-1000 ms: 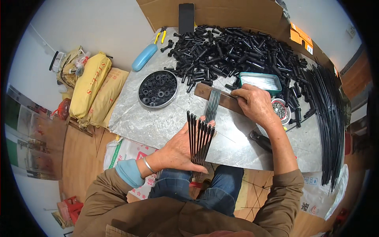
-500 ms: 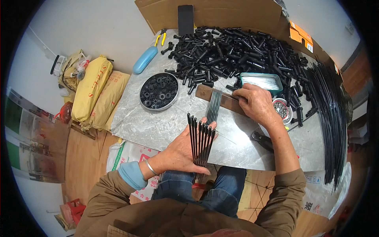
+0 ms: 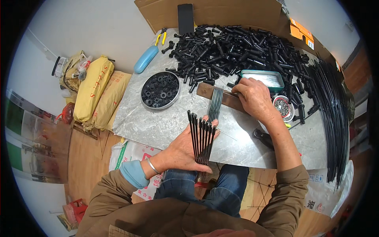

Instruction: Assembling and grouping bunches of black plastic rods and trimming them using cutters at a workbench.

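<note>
My left hand (image 3: 179, 152), palm up, has its thumb across a fanned row of thin black rods (image 3: 202, 138) with thicker, rounded ends. Beyond its fingertips, a flat row of thin grey-green rods (image 3: 215, 104) runs up onto a brown bar (image 3: 233, 101) lying on the table. Over the right part of this bar is my right hand (image 3: 256, 99), with thumb and fingers pinched together. Whatever sits in that pinch is too small or hidden to make out. Close behind the right knuckles stands a teal-rimmed tin (image 3: 272, 80) of thin pale pins.
Black tubular parts (image 3: 237, 51) heap across the back. A round dish (image 3: 175, 96) of black rings stands left, near a blue case (image 3: 146, 59) and yellow-handled pliers (image 3: 161, 37). Right are a bowl of small metal pieces (image 3: 282, 107), a black-handled tool (image 3: 263, 138) and long black rods (image 3: 329, 118).
My right hand's fingers have shifted slightly over the bar, and the knuckles sit a little higher. The left hand keeps its hold on the rods. The whole view has moved slightly.
</note>
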The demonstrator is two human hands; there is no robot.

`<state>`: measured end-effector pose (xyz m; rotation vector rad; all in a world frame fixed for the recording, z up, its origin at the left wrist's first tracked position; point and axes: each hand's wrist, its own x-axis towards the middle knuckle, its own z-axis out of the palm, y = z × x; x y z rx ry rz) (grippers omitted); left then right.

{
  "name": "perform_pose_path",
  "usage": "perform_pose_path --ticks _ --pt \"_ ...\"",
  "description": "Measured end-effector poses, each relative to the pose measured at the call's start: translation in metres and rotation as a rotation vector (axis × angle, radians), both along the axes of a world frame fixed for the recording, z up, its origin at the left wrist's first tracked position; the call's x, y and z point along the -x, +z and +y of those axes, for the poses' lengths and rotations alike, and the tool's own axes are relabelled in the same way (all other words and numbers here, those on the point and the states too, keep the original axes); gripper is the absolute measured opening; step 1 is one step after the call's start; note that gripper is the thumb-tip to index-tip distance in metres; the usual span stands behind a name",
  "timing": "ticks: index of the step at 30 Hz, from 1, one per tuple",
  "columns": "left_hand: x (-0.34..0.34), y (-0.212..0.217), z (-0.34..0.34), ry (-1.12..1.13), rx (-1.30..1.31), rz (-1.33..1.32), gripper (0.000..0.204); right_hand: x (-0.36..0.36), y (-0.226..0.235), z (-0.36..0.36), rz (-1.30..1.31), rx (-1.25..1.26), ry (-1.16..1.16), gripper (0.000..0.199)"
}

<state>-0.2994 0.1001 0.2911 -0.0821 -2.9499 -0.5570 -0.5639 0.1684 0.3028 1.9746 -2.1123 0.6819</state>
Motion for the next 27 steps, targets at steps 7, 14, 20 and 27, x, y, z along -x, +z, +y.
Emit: perform_pose_path --ticks 7,14,20,27 --pt "-0.002 -0.001 -0.001 0.008 0.013 0.011 0.104 -0.005 -0.001 -0.001 0.047 0.021 -0.044 0.012" --pt "-0.002 0.0 0.0 0.006 0.034 0.017 0.104 -0.009 0.003 0.008 -0.028 -0.032 -0.108 0.014" --pt "-0.001 0.001 0.0 0.012 0.012 0.008 0.103 -0.008 0.004 0.006 -0.023 -0.027 -0.093 0.014" --pt "-0.002 -0.001 -0.003 0.013 0.012 -0.006 0.105 -0.007 0.001 0.003 -0.043 -0.022 -0.079 0.012"
